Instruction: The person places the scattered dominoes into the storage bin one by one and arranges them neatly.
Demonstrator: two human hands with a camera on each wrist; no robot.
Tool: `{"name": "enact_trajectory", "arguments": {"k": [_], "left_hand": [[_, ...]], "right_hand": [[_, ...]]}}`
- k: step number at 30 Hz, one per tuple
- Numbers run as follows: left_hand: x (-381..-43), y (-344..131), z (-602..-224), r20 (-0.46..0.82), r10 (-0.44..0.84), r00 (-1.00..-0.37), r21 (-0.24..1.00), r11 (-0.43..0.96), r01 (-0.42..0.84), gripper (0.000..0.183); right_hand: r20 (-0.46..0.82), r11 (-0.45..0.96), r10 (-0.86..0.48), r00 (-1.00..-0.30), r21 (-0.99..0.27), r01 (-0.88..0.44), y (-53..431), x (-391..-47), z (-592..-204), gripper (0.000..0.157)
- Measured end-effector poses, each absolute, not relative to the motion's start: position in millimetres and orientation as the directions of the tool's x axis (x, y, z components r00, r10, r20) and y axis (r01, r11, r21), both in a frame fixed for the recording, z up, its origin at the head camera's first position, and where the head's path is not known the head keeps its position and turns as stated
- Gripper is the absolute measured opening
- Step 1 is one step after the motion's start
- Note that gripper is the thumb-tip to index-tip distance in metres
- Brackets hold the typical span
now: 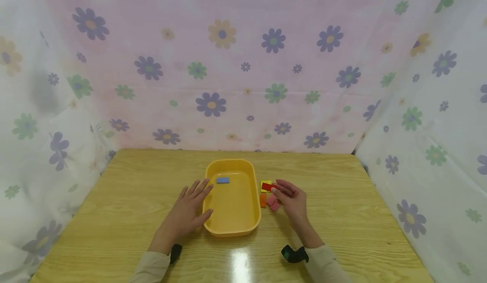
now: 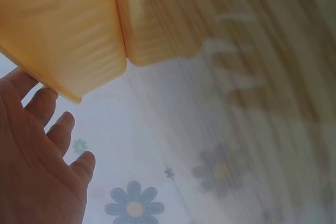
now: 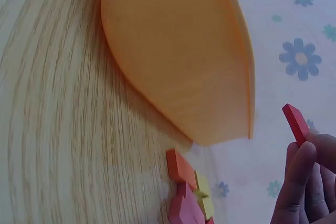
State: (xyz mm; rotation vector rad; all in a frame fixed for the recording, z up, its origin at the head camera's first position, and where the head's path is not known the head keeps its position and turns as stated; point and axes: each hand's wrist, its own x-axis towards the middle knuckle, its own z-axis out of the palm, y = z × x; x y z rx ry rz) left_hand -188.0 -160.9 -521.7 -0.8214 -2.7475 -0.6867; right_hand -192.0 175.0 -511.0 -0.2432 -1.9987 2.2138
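A yellow-orange plastic tray (image 1: 232,207) stands on the table with one blue block (image 1: 222,180) lying inside near its far left. My left hand (image 1: 189,211) rests on the tray's left rim, fingers spread and fairly straight; the left wrist view shows its fingertips (image 2: 44,98) at the rim. Between thumb and fingers, my right hand (image 1: 293,200) pinches a flat red block (image 3: 296,123), held up off the table just right of the tray. Below it lie yellow blocks (image 1: 265,185), an orange block (image 1: 263,200) and pink blocks (image 1: 273,203), close together.
The wooden table (image 1: 323,215) reaches back to a flower-printed curtain (image 1: 243,63), with more of the same cloth at both sides. A sliver of another red block (image 3: 210,221) shows at the bottom of the right wrist view, beside the pink ones.
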Motion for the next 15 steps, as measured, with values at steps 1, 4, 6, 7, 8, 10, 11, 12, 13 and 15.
{"name": "enact_trajectory", "arguments": {"k": [1, 4, 6, 7, 8, 10, 11, 12, 13, 15], "left_hand": [[-188.2, -160.6, -521.7, 0.308, 0.471, -0.827, 0.375, 0.739, 0.56, 0.071], [-188.3, -160.4, -521.0, 0.308, 0.471, -0.827, 0.376, 0.738, 0.561, 0.071], [-188.3, -160.3, -520.7, 0.308, 0.471, -0.827, 0.377, 0.738, 0.561, 0.072], [-188.2, -160.3, -520.5, 0.309, 0.471, -0.826, 0.377, 0.737, 0.561, 0.072], [-188.0, -160.4, -520.2, 0.308, 0.47, -0.827, 0.377, 0.738, 0.56, 0.072], [-187.7, -160.4, -520.0, 0.306, 0.469, -0.828, 0.375, 0.741, 0.558, 0.072], [-187.6, -160.4, -519.9, 0.304, 0.47, -0.829, 0.372, 0.742, 0.557, 0.072], [-187.6, -160.4, -519.8, 0.3, 0.47, -0.83, 0.369, 0.745, 0.556, 0.072], [-187.5, -160.4, -519.7, 0.297, 0.47, -0.831, 0.367, 0.747, 0.554, 0.072], [-187.3, -160.5, -519.3, 0.29, 0.469, -0.834, 0.368, 0.75, 0.549, 0.072]], "right_hand": [[-0.022, -0.104, 0.212, -0.977, -0.995, 0.0, 172.4, -191.8, -510.4, 0.039], [-0.04, -0.125, 0.194, -0.98, -0.992, 0.015, 163.7, -191.4, -508.4, 0.04], [-0.051, -0.117, 0.185, -0.981, -0.993, 0.029, 157.0, -191.6, -506.2, 0.041], [-0.054, -0.117, 0.178, -0.982, -0.993, 0.034, 153.5, -191.8, -505.2, 0.042], [-0.06, -0.117, 0.173, -0.983, -0.992, 0.04, 150.0, -192.2, -504.2, 0.041], [-0.059, -0.103, 0.157, -0.986, -0.994, 0.043, 143.2, -193.4, -502.5, 0.041], [-0.055, -0.098, 0.148, -0.987, -0.994, 0.041, 140.0, -194.0, -501.5, 0.041], [-0.051, -0.096, 0.141, -0.989, -0.995, 0.037, 136.7, -194.5, -500.2, 0.041], [-0.046, -0.092, 0.133, -0.99, -0.995, 0.034, 133.7, -194.9, -499.0, 0.041], [-0.038, -0.083, 0.116, -0.993, -0.996, 0.029, 128.1, -196.0, -496.6, 0.041]]}}
